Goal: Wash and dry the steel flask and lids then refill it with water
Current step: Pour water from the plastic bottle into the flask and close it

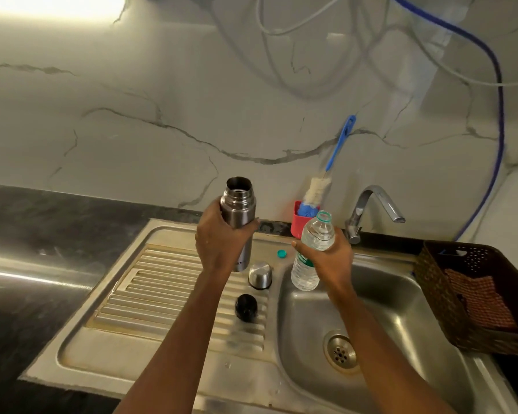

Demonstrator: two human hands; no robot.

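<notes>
Two bare arms reach up from six o'clock, over the ribbed metal draining board (162, 294). The left hand (219, 243) is wrapped around the steel flask (238, 210) and holds it up in the air, a little tilted, above the far edge of the board. The flask is a smooth, shiny tube with rings at the neck. Its mouth is open and dark inside.

At five o'clock from the flask, a round steel cup lid (260, 274) sits dome up on the board. At six o'clock from that lid lies a black stopper (245, 307). A tiny teal cap (281, 253) lies at two o'clock from the lid.

The right hand (329, 258) grips a clear water bottle (317, 231) with bumpy sides. Its top is open, and it leans a little over the left edge of the sink bowl (401, 309).

At twelve o'clock from the bottle, a fluffy brush (320, 189) with a blue handle stands in a red cup (298, 225). A bent steel tap (371, 207) is at two o'clock. A brown woven basket (431, 294) holding a checked cloth (479, 300) sits at three o'clock.

Washing and drying look done, I think: no soap or running water shows. Pouring has not begun. After that, the stopper and lid must go back on.
</notes>
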